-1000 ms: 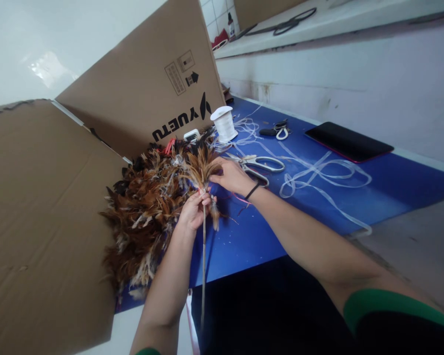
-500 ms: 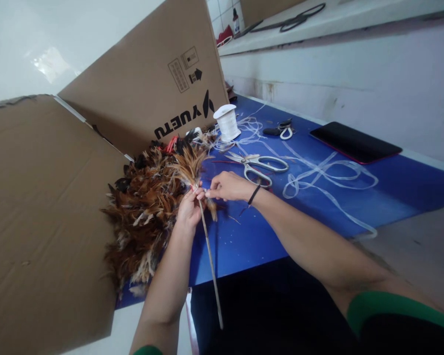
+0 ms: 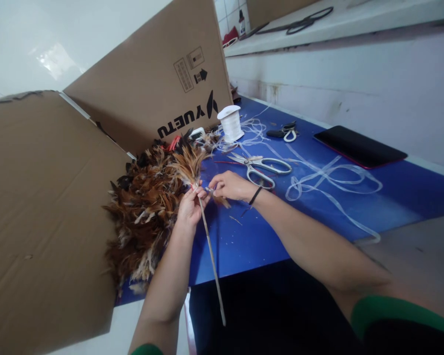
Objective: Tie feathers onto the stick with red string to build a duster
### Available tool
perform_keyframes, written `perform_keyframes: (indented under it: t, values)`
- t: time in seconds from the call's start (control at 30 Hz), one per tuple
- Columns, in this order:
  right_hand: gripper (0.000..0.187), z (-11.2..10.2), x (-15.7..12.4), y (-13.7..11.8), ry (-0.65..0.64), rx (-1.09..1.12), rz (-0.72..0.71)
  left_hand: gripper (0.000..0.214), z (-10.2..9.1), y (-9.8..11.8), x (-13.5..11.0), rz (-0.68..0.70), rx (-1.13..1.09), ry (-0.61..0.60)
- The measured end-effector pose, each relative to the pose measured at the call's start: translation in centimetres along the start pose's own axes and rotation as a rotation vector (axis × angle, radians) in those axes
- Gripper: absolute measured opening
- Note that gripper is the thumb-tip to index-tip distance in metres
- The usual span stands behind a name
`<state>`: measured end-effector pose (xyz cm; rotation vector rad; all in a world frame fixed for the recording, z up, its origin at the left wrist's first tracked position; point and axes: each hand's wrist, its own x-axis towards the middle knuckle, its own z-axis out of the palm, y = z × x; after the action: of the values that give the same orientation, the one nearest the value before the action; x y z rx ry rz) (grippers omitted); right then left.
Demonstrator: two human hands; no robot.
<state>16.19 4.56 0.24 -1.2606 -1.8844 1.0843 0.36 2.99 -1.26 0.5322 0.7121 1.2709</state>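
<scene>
My left hand [image 3: 191, 206] is closed around a thin stick [image 3: 211, 254], just below the bunch of brown feathers [image 3: 188, 165] at its upper end. The stick slants down past the table's front edge. Beside it, my right hand [image 3: 229, 186] is closed in a pinch at something small and pale between the two hands; I cannot make out what it is. A tan feather [image 3: 222, 202] shows just under the right fingers. Left of my hands lies a large heap of brown and black feathers [image 3: 144, 207]. Silver-handled scissors [image 3: 261, 165] lie open beyond my right hand.
An opened cardboard box [image 3: 151, 74] walls off the left and back. On the blue table [image 3: 251, 241] are a white ribbon spool [image 3: 231, 124], loose looped ribbon [image 3: 325, 175], dark-handled snips [image 3: 281, 132] and a black tablet-like slab [image 3: 358, 145]. A ledge [image 3: 377, 24] holds large dark scissors [image 3: 307, 22].
My right hand has drawn slightly away from the left, and its fingers have shifted. The left hand keeps its hold on the stick. The view has moved a little.
</scene>
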Motion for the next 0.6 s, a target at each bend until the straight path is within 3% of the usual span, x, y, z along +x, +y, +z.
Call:
perform_keyframes:
  t: [0.17, 0.4, 0.53, 0.6]
  values:
    - [0.020, -1.2, 0.0, -0.1, 0.091, 0.055, 0.018, 0.020, -0.1, -0.1, 0.0, 0.010, 0.009, -0.013]
    - [0.016, 0.5, 0.8, -0.2, 0.123, 0.486, 0.030, 0.013, 0.0, -0.3, 0.1, 0.015, 0.066, 0.025]
    - [0.006, 1.3, 1.3, 0.4, 0.241, 0.344, -0.084, 0.010, 0.3, -0.6, -0.2, 0.036, 0.159, 0.029]
    - [0.011, 1.5, 1.4, 0.8, 0.269, 0.253, -0.125, 0.014, 0.4, -0.8, -0.4, 0.047, 0.192, 0.016]
